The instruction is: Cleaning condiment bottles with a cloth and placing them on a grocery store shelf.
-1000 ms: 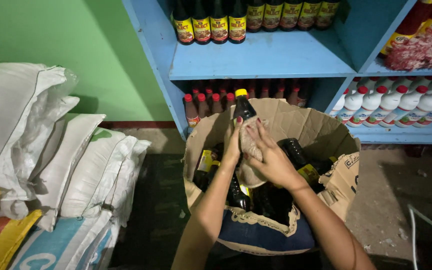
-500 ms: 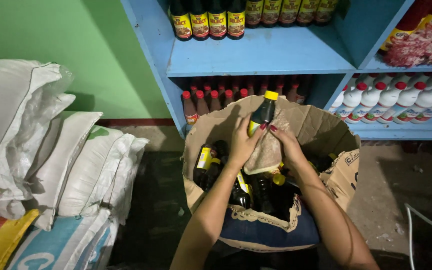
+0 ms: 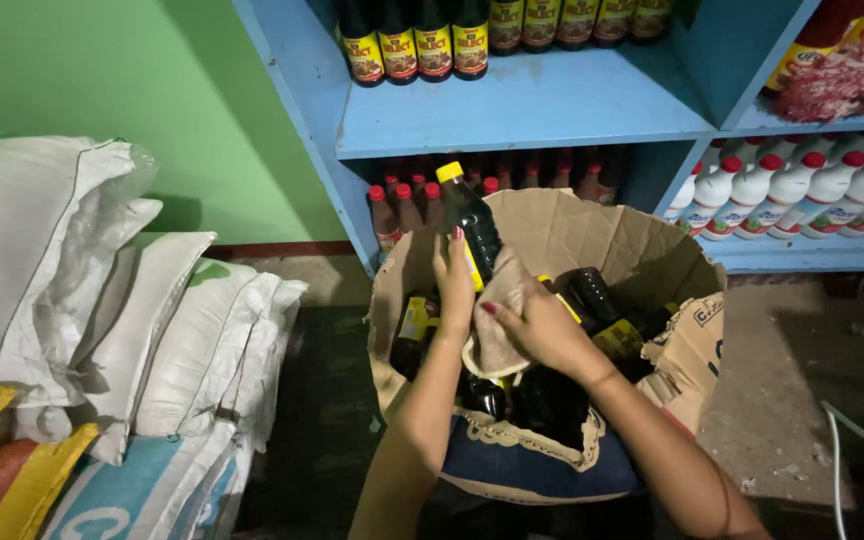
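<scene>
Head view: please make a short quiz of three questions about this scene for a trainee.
1. True or false: the left hand holds the dark bottle with a yellow cap.
2. What does the right hand press against the bottle?
A. a cloth
B. a sponge
C. a brush
3. Fill in: the other dark bottles lie inside a ____ box.

Key:
1. True
2. A, the beige cloth
3. cardboard

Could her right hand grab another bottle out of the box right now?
Probably not yet: the right hand is pressing a cloth on the dark bottle the left hand holds. The boxed bottles lie uncovered just beneath.
</scene>
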